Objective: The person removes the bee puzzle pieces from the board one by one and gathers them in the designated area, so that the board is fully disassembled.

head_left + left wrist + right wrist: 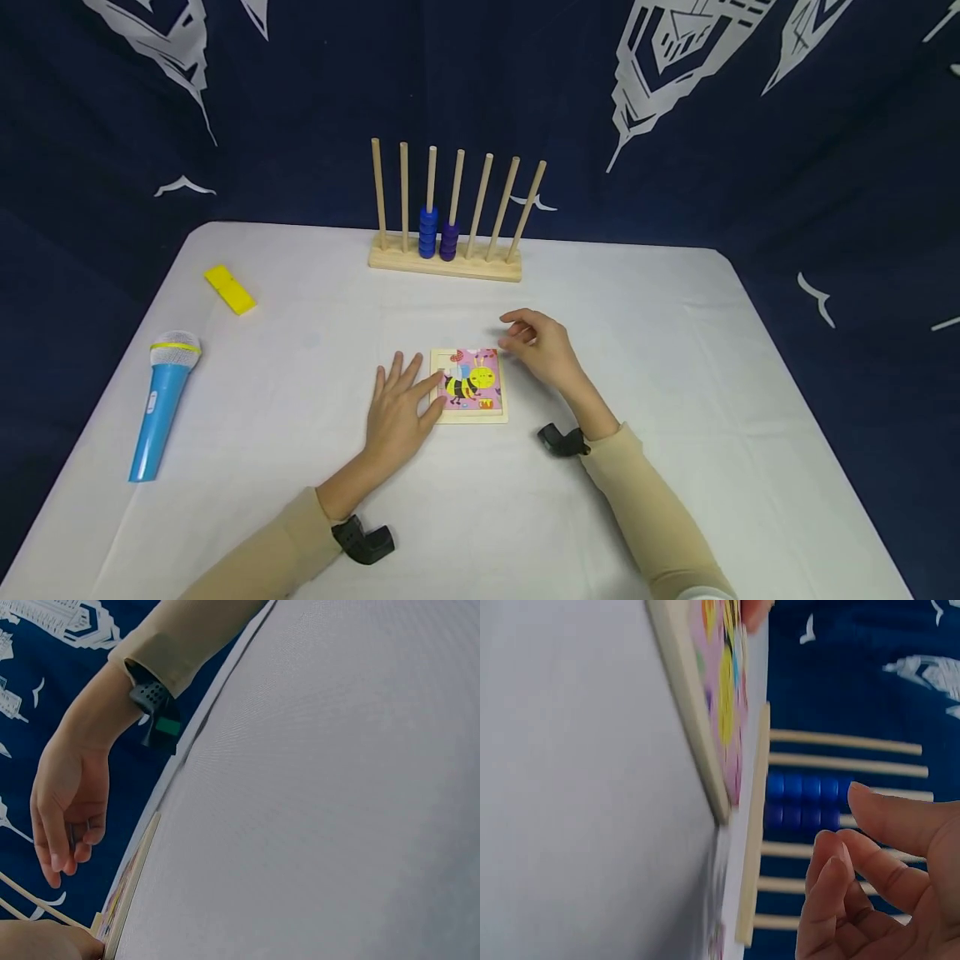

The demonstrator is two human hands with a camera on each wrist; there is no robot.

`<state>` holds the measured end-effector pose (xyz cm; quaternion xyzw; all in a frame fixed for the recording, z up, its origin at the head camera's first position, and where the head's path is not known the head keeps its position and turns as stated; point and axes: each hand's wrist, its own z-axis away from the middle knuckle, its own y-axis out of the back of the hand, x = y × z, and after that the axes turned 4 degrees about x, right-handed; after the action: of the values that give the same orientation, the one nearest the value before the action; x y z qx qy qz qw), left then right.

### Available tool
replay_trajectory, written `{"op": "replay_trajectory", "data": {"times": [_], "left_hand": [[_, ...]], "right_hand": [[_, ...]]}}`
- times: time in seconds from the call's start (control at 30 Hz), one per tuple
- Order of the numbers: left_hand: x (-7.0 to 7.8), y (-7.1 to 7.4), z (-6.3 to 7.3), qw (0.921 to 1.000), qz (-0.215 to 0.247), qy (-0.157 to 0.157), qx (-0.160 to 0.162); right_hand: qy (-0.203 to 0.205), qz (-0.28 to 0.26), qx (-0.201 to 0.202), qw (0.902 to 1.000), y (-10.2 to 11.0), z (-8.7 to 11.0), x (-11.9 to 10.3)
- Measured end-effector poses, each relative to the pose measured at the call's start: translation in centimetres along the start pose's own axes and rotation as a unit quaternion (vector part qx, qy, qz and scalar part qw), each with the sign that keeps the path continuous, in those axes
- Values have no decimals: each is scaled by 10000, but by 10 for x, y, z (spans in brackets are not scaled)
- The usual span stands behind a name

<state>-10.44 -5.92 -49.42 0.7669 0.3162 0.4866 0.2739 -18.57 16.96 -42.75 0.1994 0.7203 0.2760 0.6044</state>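
A small square wooden puzzle (483, 398) with a yellow bee on a pink ground lies flat on the table. Pale bare wood shows near its upper left corner. My left hand (399, 421) rests beside it with fingers spread, index finger and thumb over its left edge. My right hand (546, 352) hovers by the upper right corner, fingers loosely bent. In the right wrist view its thumb and fingertips stand apart, with nothing between them. A small pink patterned piece (717, 941) shows below the puzzle in that view, cut off by the frame.
At the back of the white table stands a wooden peg rack (442, 267) with blue beads (427, 233) and purple beads (448, 242) on two pegs. A yellow block (230, 289) and a blue toy microphone (159, 417) lie at the left.
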Motion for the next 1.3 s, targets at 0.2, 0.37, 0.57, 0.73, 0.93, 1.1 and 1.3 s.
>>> {"op": "replay_trajectory", "data": {"times": [0.2,0.37,0.57,0.73,0.93,1.1,1.3], "left_hand": [[0,0,0,9999,-109,4,-38],[0,0,0,9998,-170,8,-97],[1,1,0,9999,-150,-28,-51],[1,2,0,9999,-136,-30,-47],[1,2,-1,9999,-122,-17,-39],[0,-1,-1,9999,-101,-54,16],[0,0,0,10000,-82,-43,3]], "right_hand": [[371,-167,-173,9990,-20,4,-10],[533,-202,-240,9981,-31,7,-13],[468,-160,-370,9981,-39,9,-14],[424,-141,-341,9984,-41,9,-12],[380,-127,-374,9985,-43,9,-9],[414,-85,-373,9984,-46,8,-7],[434,-94,-353,9984,-49,9,-6]]}}
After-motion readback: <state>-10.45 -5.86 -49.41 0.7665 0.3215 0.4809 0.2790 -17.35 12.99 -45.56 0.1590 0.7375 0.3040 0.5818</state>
